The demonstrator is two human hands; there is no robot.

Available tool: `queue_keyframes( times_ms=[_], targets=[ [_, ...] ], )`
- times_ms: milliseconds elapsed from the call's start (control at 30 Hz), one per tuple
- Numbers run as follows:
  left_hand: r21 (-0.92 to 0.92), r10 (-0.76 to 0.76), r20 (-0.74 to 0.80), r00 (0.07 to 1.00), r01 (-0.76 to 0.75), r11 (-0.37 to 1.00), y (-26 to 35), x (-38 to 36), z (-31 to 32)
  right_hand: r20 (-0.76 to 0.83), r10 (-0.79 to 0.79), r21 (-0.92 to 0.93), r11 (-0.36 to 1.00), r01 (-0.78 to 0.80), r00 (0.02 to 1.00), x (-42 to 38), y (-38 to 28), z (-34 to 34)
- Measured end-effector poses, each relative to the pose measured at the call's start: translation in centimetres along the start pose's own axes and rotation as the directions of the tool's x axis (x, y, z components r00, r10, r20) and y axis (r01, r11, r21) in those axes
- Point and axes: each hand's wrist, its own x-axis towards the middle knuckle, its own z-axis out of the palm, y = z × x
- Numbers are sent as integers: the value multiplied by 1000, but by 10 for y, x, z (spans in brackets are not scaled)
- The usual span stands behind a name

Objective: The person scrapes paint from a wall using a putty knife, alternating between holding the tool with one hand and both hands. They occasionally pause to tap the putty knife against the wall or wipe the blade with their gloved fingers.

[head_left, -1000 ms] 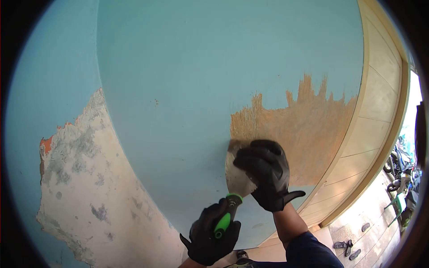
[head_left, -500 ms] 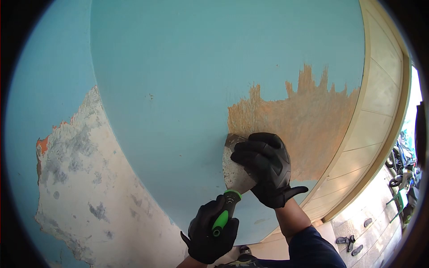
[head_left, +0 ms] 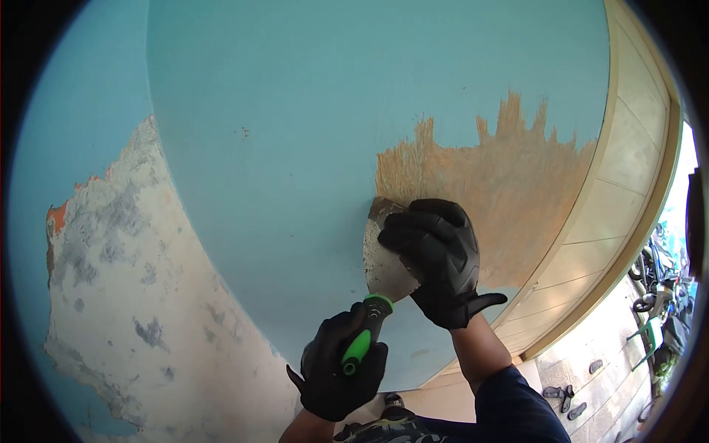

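Observation:
A wide scraper with a worn metal blade point(head_left: 384, 269) and a black and green handle point(head_left: 360, 343) lies against the blue-painted surface point(head_left: 281, 184). My left hand point(head_left: 336, 380), in a black glove, is wrapped round the handle. My right hand point(head_left: 436, 258), gloved too, grips the blade's right side, fingers pressed over its face. The blade's upper end touches the left edge of a brown bare patch point(head_left: 502, 199), where the blue paint is off and the top border is ragged. My right hand hides part of the blade and patch.
To the left, a blue wall has a large whitish, stained bare area point(head_left: 140, 273). A cream panelled frame point(head_left: 628, 184) curves along the right. Sandals point(head_left: 567, 399) lie on the paved floor, with a green chair point(head_left: 650, 336) and motorbikes point(head_left: 646, 299) beyond.
The view has shifted a little, so the bare patch, scraper and both hands appear slightly higher. Against the patch, the blade looks about the same, and both hands keep their grip.

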Motion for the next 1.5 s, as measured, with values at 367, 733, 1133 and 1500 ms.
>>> queue_keyframes(
  times_ms=[367,733,1133,1500],
  targets=[
    [-97,57,-38,998,-61,993,-1,17,-6,-142,-102,-10,995,102,984,20,1,2],
    [-187,-77,11,997,77,979,7,2,-5,-65,-7,36,999,9,998,10,-8,-3],
    [-104,38,-24,999,-40,994,-5,3,-3,-88,-15,28,999,17,996,1,-6,4],
    [-170,13,-22,1000,-16,985,-3,7,-8,-82,-26,21,999,27,996,11,-9,1]
  ],
)
